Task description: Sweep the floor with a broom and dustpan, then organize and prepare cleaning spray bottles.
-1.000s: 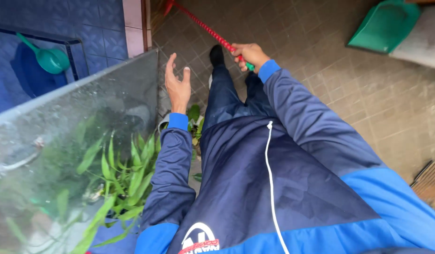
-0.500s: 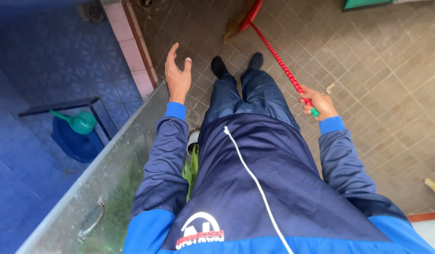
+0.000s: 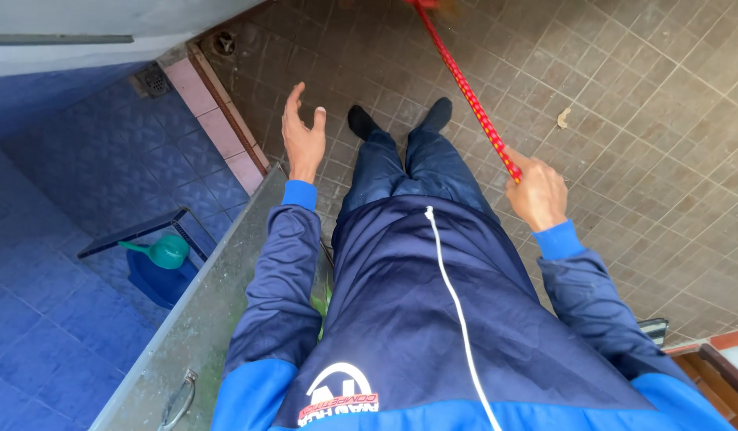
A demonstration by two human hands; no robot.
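Right hand (image 3: 538, 194) grips a red broom handle (image 3: 465, 88); left hand (image 3: 303, 137) hangs spread over brown tiled floor (image 3: 640, 144)

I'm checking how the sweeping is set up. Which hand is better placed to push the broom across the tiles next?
Right. The right hand already grips the red broom handle; the left hand is open in the air, holding nothing.

Left hand (image 3: 303, 140) raised with fingers spread loosely; right hand (image 3: 536, 194) seemingly closed in a fist.
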